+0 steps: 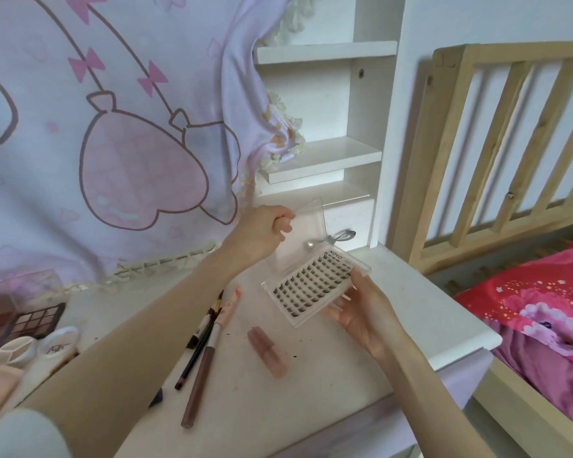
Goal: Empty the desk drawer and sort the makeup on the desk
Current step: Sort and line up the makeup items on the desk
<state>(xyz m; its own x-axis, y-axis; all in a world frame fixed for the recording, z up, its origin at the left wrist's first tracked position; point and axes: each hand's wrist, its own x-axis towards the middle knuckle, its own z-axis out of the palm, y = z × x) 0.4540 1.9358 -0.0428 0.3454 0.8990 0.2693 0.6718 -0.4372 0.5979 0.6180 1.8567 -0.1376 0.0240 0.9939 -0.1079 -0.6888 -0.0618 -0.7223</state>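
Hands: right (361, 312) cradles lash case (315, 285); left (262, 233) lifts its lid (308, 223).

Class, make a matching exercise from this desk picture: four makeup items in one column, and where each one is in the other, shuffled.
1. clear plastic false-lash case
2. brown eyeshadow palette
3. translucent pink tube
4. long brown pencil

A. far left on the desk
B. held in the right hand
C. lying alone, mid-desk
D. beside the black pencils

Pairs: 1-B, 2-A, 3-C, 4-D
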